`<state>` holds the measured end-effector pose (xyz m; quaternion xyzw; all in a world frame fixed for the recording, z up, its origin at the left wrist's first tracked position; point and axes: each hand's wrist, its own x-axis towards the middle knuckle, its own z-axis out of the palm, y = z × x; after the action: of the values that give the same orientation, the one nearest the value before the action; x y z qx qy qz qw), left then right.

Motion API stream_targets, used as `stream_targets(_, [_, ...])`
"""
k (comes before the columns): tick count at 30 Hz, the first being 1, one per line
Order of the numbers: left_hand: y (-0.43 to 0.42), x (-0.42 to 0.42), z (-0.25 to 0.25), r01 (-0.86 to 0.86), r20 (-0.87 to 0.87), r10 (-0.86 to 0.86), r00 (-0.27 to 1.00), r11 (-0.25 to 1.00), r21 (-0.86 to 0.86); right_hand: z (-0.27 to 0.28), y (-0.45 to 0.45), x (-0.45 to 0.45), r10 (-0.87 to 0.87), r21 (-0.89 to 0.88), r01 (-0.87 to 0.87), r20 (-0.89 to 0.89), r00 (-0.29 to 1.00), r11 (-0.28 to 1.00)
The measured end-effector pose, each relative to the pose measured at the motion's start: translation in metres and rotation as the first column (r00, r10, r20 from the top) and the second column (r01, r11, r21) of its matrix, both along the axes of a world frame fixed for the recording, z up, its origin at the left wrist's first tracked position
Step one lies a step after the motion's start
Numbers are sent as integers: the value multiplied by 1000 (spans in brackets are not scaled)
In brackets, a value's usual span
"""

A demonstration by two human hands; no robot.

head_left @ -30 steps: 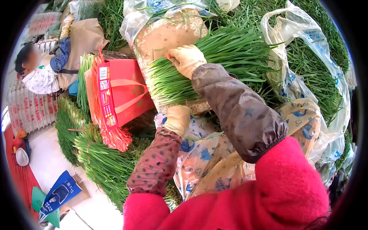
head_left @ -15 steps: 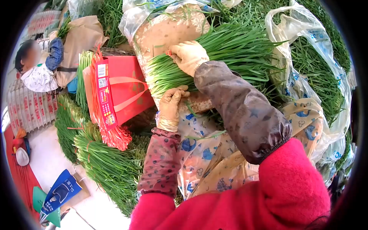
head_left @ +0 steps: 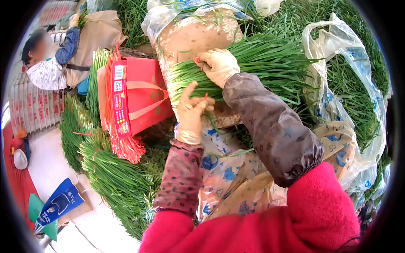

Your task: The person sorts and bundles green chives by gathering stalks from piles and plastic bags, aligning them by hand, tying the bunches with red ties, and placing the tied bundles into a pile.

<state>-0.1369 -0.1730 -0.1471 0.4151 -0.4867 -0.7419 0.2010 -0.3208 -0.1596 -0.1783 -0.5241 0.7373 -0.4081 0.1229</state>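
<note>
A thick bundle of green chives (head_left: 270, 59) lies across a worn, patterned board (head_left: 196, 36), pale stem ends toward the left. My right hand (head_left: 220, 66), in a pale glove, is closed over the top of the bundle near the stems; a small red bit shows at its fingertips. My left hand (head_left: 192, 116), also gloved, is at the bundle's near edge with its index finger raised and the fingers apart. Another red bit shows by its fingertips; whether it is a tie I cannot tell.
Left of the board stands a red paper bag (head_left: 145, 95) with red strips (head_left: 128, 145) hanging over it. Tied chive bundles (head_left: 112, 168) lie below. Plastic bags (head_left: 314, 80) and loose chives (head_left: 346, 88) are at right. Another person (head_left: 48, 69) sits upper left.
My left hand has opened and raised its index finger, drawing slightly back from the bundle's edge. My right hand stays on the bundle. The whole view has shifted a little.
</note>
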Motion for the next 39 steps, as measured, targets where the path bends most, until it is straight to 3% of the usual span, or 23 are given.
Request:
stream_targets(3, [-20,-27,14,-41,21,43,999,997,-72,-4,-6,-4,8,17,-9,21,1000,1000])
stream_targets(8, [-41,-42,-2,-151,136,149,979,989,3,-7,-2,-6,91,76,-90,-19,996,993])
stream_targets(14, [-46,-45,-3,-186,144,178,974,982,45,-9,4,-3,169,-5,-173,-173,970,985])
stream_targets(19, [-48,-46,-12,-220,67,214,975,970,104,-8,3,-4,230,52,-225,-189,955,973])
stream_targets(27, [-48,-54,-8,-275,135,261,956,956,99,-15,8,-7,263,-10,-271,-212,941,963])
stream_targets(30, [-47,-54,-12,-259,131,242,961,956,138,-10,14,-10,316,-107,-315,-5,949,943])
stream_targets(36, [-45,-55,-19,-256,94,247,965,962,101,-9,11,-14,344,-79,-335,255,904,939])
stream_targets(38, [-42,-53,-20,-228,125,223,967,973,32,-10,11,-10,293,-36,-309,441,848,950])
stream_targets(39, [-42,-51,-25,-187,202,200,959,979,-82,-8,9,-8,267,-16,-307,538,799,952])
